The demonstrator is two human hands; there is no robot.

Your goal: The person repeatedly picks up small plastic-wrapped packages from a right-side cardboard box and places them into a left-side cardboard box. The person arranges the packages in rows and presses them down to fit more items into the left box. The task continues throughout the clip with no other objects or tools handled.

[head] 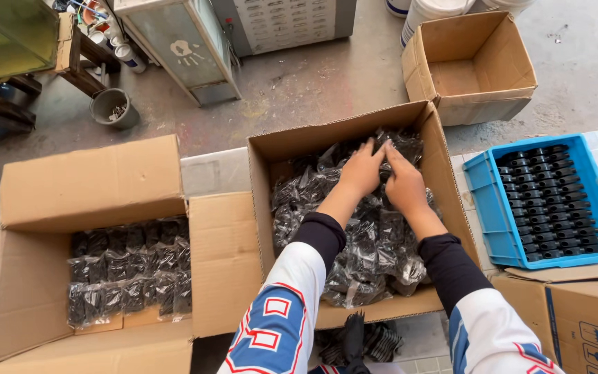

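While both arms reach into the middle box (429, 149), left hand (361, 170) and right hand (404, 183) pinch 1 bagged bundle (394, 147) at the far end, atop the heap.

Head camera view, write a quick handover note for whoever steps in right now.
Left hand and right hand: both deep in the middle carton, fingers on clear bags of black parts at its far end; grip unclear.
Left carton: bagged parts in neat rows, roughly half covered.
Blue tray, right: loose black parts in rows.
Far carton: nothing visible inside.
Middle carton's bags lie jumbled, not in rows.
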